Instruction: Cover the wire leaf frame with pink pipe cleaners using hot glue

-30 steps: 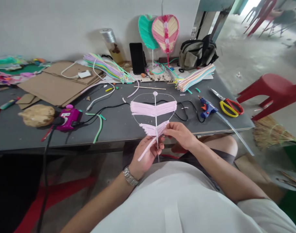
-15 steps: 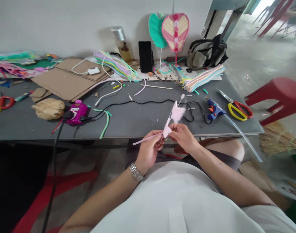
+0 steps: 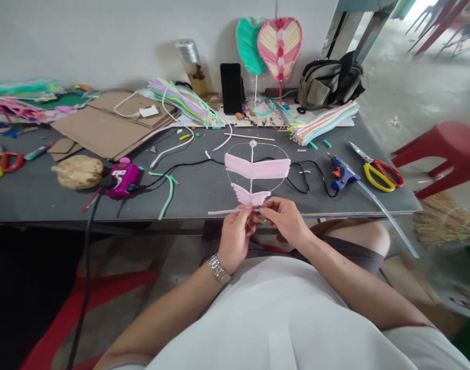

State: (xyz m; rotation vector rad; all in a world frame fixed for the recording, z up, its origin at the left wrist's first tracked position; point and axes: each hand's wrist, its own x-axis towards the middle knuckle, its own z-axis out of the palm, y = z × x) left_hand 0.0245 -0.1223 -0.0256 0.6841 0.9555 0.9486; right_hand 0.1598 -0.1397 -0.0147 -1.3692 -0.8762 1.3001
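Gripping tight with the fingers, the left hand (image 3: 235, 239) and the right hand (image 3: 284, 221) hold the low end of a heart-shaped wire frame (image 3: 257, 167) together with a loose pink strip (image 3: 223, 211). Frame is staying above the gray table (image 3: 196, 203), near its front edge.

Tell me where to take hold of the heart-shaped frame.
Grip the central stem of the heart-shaped frame low down, below the pink strips, coming from the near side, as the left hand and right hand do: the thin outline looks too flimsy to grip.
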